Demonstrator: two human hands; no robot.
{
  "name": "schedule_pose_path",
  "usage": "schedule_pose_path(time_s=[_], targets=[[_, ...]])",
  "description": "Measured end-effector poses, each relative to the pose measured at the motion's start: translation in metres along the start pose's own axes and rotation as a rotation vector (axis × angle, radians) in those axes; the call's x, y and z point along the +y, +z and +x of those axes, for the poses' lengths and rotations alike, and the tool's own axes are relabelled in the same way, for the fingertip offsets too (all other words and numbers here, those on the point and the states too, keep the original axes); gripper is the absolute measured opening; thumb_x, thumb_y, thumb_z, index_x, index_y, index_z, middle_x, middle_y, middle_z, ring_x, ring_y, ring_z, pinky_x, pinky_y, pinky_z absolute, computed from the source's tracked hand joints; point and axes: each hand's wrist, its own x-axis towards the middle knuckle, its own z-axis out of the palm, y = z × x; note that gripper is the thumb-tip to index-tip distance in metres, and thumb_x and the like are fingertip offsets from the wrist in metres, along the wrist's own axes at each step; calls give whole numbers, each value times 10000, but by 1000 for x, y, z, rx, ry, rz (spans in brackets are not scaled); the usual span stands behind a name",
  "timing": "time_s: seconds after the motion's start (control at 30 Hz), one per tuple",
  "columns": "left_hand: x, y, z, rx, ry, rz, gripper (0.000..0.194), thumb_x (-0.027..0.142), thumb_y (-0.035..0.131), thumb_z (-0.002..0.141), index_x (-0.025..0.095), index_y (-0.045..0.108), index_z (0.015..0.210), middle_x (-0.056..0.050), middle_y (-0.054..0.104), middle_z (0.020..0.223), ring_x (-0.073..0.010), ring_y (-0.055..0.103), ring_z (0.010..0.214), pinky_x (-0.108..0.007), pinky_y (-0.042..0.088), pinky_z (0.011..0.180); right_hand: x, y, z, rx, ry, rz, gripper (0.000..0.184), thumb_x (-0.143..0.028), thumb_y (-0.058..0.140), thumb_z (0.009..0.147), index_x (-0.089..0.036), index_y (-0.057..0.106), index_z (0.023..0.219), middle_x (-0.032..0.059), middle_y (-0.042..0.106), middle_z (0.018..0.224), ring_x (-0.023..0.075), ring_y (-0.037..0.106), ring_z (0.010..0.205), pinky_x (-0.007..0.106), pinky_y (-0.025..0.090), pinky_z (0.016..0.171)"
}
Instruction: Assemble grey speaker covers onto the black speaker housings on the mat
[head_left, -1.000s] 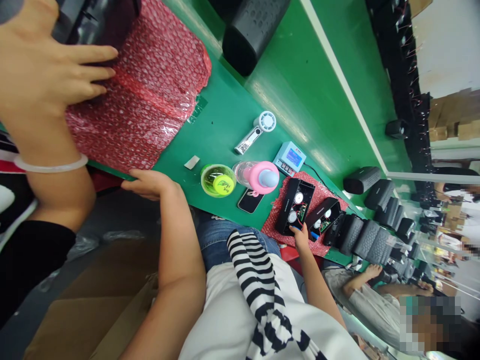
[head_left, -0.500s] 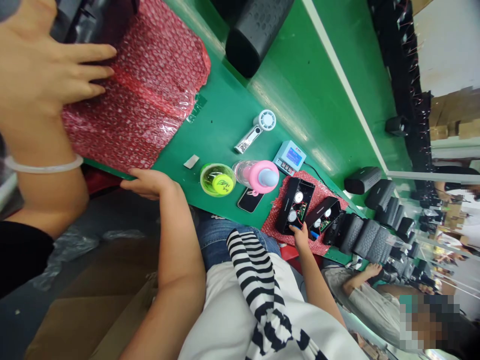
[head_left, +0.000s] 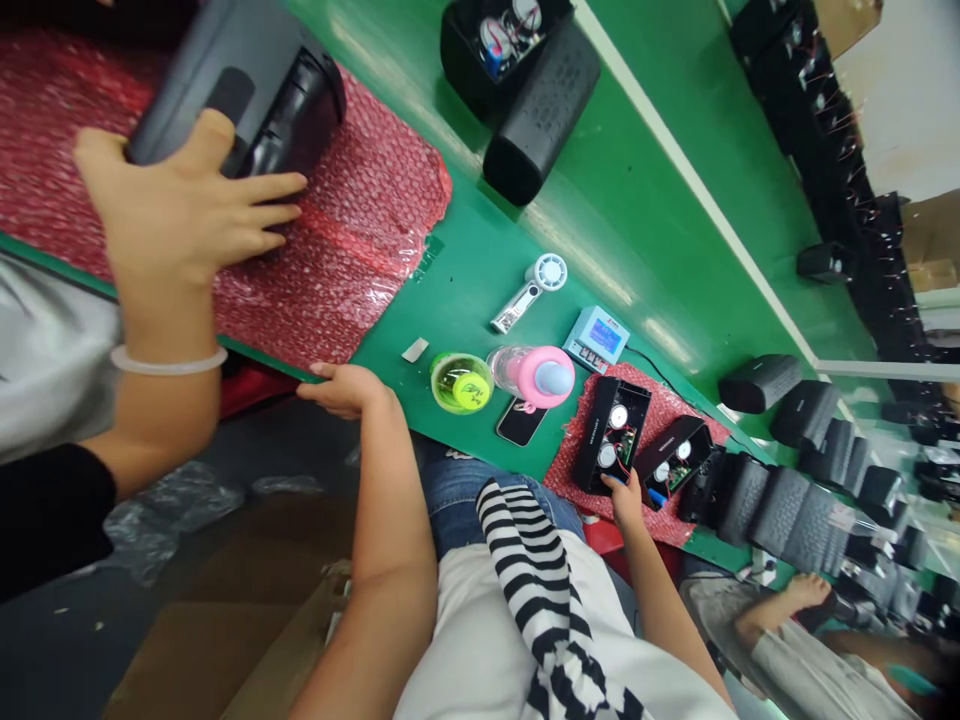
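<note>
Directly against right hand [head_left: 628,500], open speaker [head_left: 611,435]

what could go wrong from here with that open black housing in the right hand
The right hand is close to the exposed red wires, so one might snag or pull loose if the open black housing is moved.
The pink-topped bottle stands nearby; if knocked, it could hit the phone or the housing.

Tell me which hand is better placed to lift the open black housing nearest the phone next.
Probably the right: the right hand is on the open black housing, while the left hand is away by the table's edge.
</note>
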Motion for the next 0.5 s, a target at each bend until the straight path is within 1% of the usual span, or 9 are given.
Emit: schedule_pose_path(time_s=[0.03,0.07,0.1,0.2,0.27,0.33,0.43,0.47,0.5], targets=[[1,0,-1,105,-42,-17,405,333,13,931,83,145,1220,-283,295,1378,-324,304,1343,-608,277,985,1,0,0,2,-2,2,461,-323,695,468,-179,578,889,13,631,817,242,559,792,418,432,814],[1,0,-2,185,-74,-42,403,332,35,937,69,143,1223,-276,321,1358,-339,323,1327,-600,284,985,2,1,1,4,-4,4,457,-326,694,467,-179,576,883,12,629,811,240,558,787,413,433,809],[1,0,-2,231,-87,-74,400,327,54,942,58,159,1220,-261,348,1339,-352,331,1316,-595,290,983,3,1,1,5,-7,6,457,-330,694,465,-179,575,880,10,628,807,237,557,784,407,434,805],[1,1,-2,265,-77,-154,409,333,110,954,33,227,1207,-231,392,1315,-385,342,1293,-591,288,980,7,1,3,-4,-19,8,468,-332,694,464,-176,578,889,6,629,810,232,560,790,389,433,807],[0,1,-1,290,-89,-171,434,360,135,958,30,267,1206,-206,434,1293,-382,395,1255,-564,314,973,10,1,4,-10,-26,10,479,-334,695,465,-170,580,900,8,631,812,234,564,796,382,435,805],[1,-1,1,268,-111,-150,467,355,74,965,21,266,1227,-200,437,1299,-368,423,1233,-527,337,961,12,1,5,-8,-31,13,484,-338,696,461,-163,578,897,9,628,795,237,564,788,379,434,797],[2,-3,3,192,-136,-36,502,268,-46,958,-29,212,1271,-236,393,1333,-352,432,1216,-470,365,924,13,1,6,-9,-36,17,469,-351,693,458,-161,575,871,11,623,767,245,563,768,379,433,771],[2,-4,4,173,-127,23,501,230,-60,954,-52,199,1277,-250,397,1326,-345,448,1197,-450,379,902,13,1,6,-12,-39,18,463,-354,691,456,-160,576,860,13,623,761,248,563,762,379,434,762],[1,-5,4,144,-65,92,495,193,-58,950,-77,203,1273,-255,421,1302,-332,473,1167,-425,394,873,12,2,5,-14,-42,19,459,-357,688,453,-161,577,853,16,623,757,252,563,756,381,434,754]])
